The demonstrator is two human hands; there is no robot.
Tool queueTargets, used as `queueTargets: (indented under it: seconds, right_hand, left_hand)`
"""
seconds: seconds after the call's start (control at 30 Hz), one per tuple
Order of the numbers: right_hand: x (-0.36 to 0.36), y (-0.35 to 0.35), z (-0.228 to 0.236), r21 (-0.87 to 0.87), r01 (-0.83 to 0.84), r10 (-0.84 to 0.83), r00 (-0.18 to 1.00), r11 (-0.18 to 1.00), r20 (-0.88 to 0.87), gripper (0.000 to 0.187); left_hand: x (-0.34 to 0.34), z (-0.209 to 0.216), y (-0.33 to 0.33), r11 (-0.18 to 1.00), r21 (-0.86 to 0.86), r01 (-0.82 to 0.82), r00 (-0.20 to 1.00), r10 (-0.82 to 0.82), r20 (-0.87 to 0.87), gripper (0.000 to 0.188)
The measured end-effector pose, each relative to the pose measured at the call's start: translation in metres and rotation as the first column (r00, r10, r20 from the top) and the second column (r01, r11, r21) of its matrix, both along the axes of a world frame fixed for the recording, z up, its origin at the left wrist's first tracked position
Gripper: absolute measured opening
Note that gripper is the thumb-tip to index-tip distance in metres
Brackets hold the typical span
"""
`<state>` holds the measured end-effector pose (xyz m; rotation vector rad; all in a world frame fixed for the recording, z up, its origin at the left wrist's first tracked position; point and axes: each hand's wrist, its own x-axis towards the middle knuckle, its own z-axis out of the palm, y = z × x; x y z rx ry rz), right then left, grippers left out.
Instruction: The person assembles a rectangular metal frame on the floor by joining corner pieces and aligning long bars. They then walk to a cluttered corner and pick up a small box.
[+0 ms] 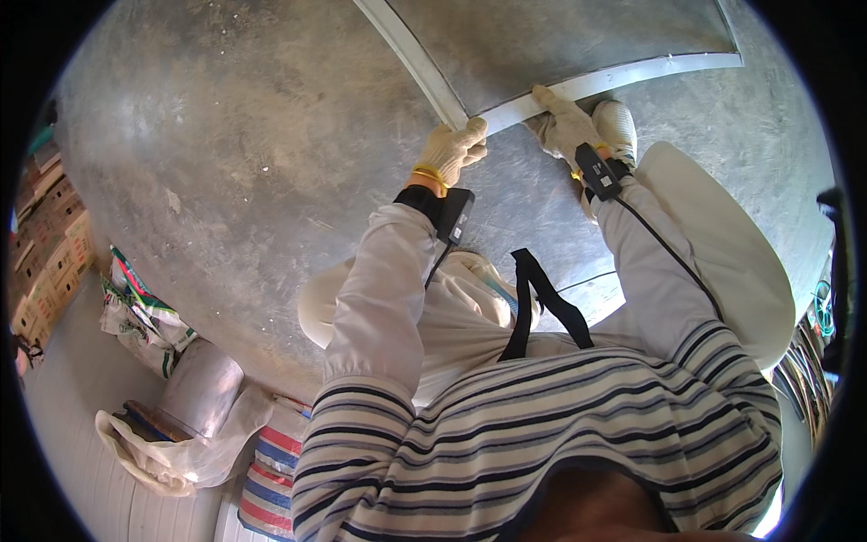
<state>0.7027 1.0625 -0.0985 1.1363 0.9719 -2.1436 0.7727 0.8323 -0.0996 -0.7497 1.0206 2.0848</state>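
A white frame (632, 76) of narrow flat bars lies low over the concrete floor ahead of me; its inside looks slightly darker than the floor, perhaps a mesh. My left hand (450, 152), in a cream knit glove, is closed at the frame's near left corner, thumb on top. Farther right along the near bar, my right hand (564, 125) in a similar glove has the bar between its fingers; one finger reaches over the inner edge, and its underside is hidden. Black boxes with cables are strapped to both wrists, the left box (454, 217) and the right box (598, 172).
I squat on the concrete floor (217, 144), a light shoe (616, 131) beside my right hand. To the left are stacked cartons (56, 244), printed sacks (140, 316), a metal cylinder (203, 388) in a pale bag and a striped bag (271, 470). Thin strips (804, 375) lie far right.
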Motion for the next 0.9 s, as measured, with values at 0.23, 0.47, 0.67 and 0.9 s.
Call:
queueTargets:
  seconds: [0.23,0.47,0.67,0.9]
  right_hand:
    - [0.004,0.005,-0.029,-0.046,-0.049,0.048,0.999,0.998,-0.003,0.027]
    - [0.01,0.0,-0.025,-0.037,-0.073,0.074,0.997,0.997,0.004,0.029]
    - [0.007,0.003,-0.019,-0.092,-0.136,0.134,0.991,0.986,-0.029,0.035]
    - [0.008,-0.001,-0.012,-0.068,-0.184,0.179,0.981,0.981,-0.077,0.035]
  left_hand:
    - [0.01,-0.013,-0.022,0.976,0.217,-0.004,0.991,-0.026,0.134,0.021]
    - [0.025,-0.025,0.006,0.884,0.434,-0.176,0.984,0.176,0.042,0.015]
    - [0.02,-0.019,0.007,0.848,0.496,-0.186,0.982,0.178,0.062,0.016]
    - [0.019,-0.008,0.013,0.956,0.238,-0.17,0.985,0.16,0.061,0.016]
